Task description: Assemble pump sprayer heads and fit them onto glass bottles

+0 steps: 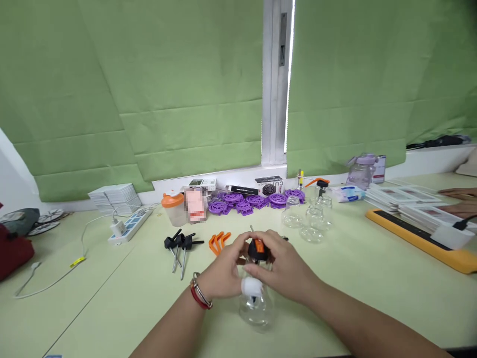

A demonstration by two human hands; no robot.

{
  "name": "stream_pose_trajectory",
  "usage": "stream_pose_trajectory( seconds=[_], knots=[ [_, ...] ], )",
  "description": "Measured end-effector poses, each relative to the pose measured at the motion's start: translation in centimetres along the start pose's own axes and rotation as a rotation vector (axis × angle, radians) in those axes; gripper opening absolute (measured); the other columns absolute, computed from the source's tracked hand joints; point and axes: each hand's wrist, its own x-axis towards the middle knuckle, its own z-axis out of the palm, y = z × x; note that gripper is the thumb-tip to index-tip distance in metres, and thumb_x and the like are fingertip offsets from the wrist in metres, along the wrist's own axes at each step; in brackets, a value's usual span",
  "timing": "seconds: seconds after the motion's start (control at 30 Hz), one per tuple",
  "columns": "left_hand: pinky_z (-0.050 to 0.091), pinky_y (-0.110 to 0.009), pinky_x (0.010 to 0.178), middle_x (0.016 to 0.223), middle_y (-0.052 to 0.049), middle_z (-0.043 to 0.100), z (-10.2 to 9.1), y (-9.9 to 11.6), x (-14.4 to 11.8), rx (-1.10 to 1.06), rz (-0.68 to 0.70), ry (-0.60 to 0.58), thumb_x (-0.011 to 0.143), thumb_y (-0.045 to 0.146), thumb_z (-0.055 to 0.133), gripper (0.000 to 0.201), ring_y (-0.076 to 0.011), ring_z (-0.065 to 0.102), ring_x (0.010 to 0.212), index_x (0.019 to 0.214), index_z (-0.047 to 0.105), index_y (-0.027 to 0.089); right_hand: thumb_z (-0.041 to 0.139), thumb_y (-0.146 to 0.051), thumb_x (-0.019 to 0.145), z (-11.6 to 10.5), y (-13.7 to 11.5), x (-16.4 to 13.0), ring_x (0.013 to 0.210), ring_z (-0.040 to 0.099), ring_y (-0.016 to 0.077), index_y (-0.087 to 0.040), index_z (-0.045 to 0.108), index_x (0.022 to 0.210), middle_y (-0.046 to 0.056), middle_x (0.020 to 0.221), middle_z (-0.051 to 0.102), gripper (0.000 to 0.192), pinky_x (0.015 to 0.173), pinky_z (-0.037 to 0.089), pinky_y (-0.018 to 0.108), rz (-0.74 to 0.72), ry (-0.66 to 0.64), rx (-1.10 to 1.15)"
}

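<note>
Right now your left hand [223,271] and right hand [283,268] close around the clear bottle [257,308] near the counter's [372,278] front edge, steadying its orange-and-black pump top [257,248] between your fingers.

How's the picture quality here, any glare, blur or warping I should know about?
Head view: daylight glares through the gap between the green blinds; the table is evenly lit with soft shadows. Wide-angle warping bends the edges. One patch by the orange-lidded cup is pixelated. The hands, left and right, on the clear bottle look fairly sharp.
</note>
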Motion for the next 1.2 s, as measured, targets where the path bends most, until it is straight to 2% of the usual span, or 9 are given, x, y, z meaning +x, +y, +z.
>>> stream_pose_trajectory(
  seconds=[0.13, 0.27, 0.33, 0.43, 0.63, 0.8, 1.0, 1.1, 1.2],
  knots=[
    [0.048, -0.032, 0.073, 0.092, -0.004, 0.060, 0.2, -0.4, -0.3, -0.162, -0.139, 0.113, 0.059, 0.025, 0.075, 0.056, -0.0195, 0.059, 0.082, 0.110, 0.052, 0.019, 0.051, -0.038, 0.085, 0.6, 1.1, 0.3, 0.068, 0.053, 0.0138, -0.025, 0.046, 0.123, 0.003, 0.086, 0.056, 0.040, 0.062, 0.044, 0.027, 0.043, -0.095, 0.285],
    [0.049, -0.035, 0.061, 0.076, -0.002, 0.058, -1.1, -1.8, -1.0, -0.463, -0.258, 0.196, 0.062, 0.030, 0.070, 0.044, -0.0180, 0.059, 0.062, 0.100, 0.053, 0.018, 0.047, -0.050, 0.085, 0.2, 4.6, 1.8, 0.057, 0.046, 0.0116, -0.018, 0.056, 0.089, 0.000, 0.067, 0.053, 0.033, 0.054, 0.037, 0.024, 0.272, 0.255, 0.308],
    [0.048, -0.036, 0.058, 0.073, -0.002, 0.057, -1.2, -2.3, -1.2, -0.587, -0.269, 0.201, 0.062, 0.030, 0.067, 0.039, -0.0185, 0.059, 0.057, 0.096, 0.053, 0.017, 0.044, -0.057, 0.083, 0.3, 6.2, 2.3, 0.046, 0.037, 0.0096, -0.017, 0.054, 0.071, -0.003, 0.050, 0.044, 0.044, 0.047, 0.030, 0.023, 0.429, 0.159, 0.408],
    [0.048, -0.037, 0.058, 0.074, -0.002, 0.058, -0.7, -2.9, -1.1, -0.640, -0.314, 0.217, 0.062, 0.028, 0.064, 0.034, -0.0187, 0.060, 0.057, 0.093, 0.054, 0.018, 0.046, -0.061, 0.080, 0.8, 7.3, 2.4, 0.038, 0.025, 0.0066, -0.017, 0.049, 0.062, -0.007, 0.040, 0.036, 0.048, 0.042, 0.020, 0.022, 0.578, 0.003, 0.667],
    [0.048, -0.037, 0.057, 0.073, -0.003, 0.058, -0.1, -3.9, -1.0, -0.713, -0.382, 0.185, 0.066, 0.032, 0.060, 0.028, -0.0186, 0.060, 0.057, 0.090, 0.056, 0.019, 0.051, -0.059, 0.079, 1.7, 6.9, 2.2, 0.036, 0.019, 0.0046, -0.018, 0.043, 0.060, -0.009, 0.039, 0.033, 0.045, 0.040, 0.012, 0.021, 0.689, -0.057, 0.879],
    [0.047, -0.034, 0.057, 0.072, -0.006, 0.059, 0.3, -3.9, -0.9, -0.770, -0.453, 0.156, 0.065, 0.033, 0.066, 0.025, -0.0188, 0.059, 0.059, 0.083, 0.059, 0.017, 0.050, -0.057, 0.080, 1.9, 7.0, 2.0, 0.038, 0.017, 0.0049, -0.019, 0.042, 0.058, -0.009, 0.040, 0.029, 0.045, 0.041, 0.013, 0.022, 0.639, -0.014, 0.761],
    [0.038, -0.024, 0.047, 0.066, -0.003, 0.056, 0.2, -4.3, -0.7, -0.763, -0.482, 0.290, 0.067, 0.027, 0.068, 0.016, -0.0110, 0.050, 0.051, 0.076, 0.061, 0.016, 0.055, -0.044, 0.079, 1.8, 7.4, 1.8, 0.048, 0.030, 0.0076, -0.016, 0.055, 0.062, -0.005, 0.050, 0.039, 0.032, 0.046, 0.024, 0.023, 0.357, 0.098, 0.395],
    [0.037, -0.024, 0.045, 0.065, -0.002, 0.056, -0.3, -4.7, -0.8, -0.757, -0.464, 0.327, 0.066, 0.026, 0.068, 0.016, -0.0111, 0.049, 0.048, 0.077, 0.061, 0.016, 0.060, -0.040, 0.076, 1.7, 7.4, 1.8, 0.051, 0.038, 0.0082, -0.016, 0.060, 0.073, -0.002, 0.060, 0.051, 0.024, 0.049, 0.031, 0.022, 0.318, 0.071, 0.459],
    [0.038, -0.024, 0.045, 0.062, -0.001, 0.056, -0.6, -5.0, -0.9, -0.745, -0.447, 0.368, 0.064, 0.023, 0.068, 0.017, -0.0115, 0.050, 0.047, 0.077, 0.060, 0.016, 0.058, -0.048, 0.077, 1.6, 7.5, 1.9, 0.047, 0.041, 0.0076, -0.016, 0.058, 0.076, -0.001, 0.064, 0.056, 0.032, 0.046, 0.034, 0.023, 0.376, 0.030, 0.586]
  ],
)
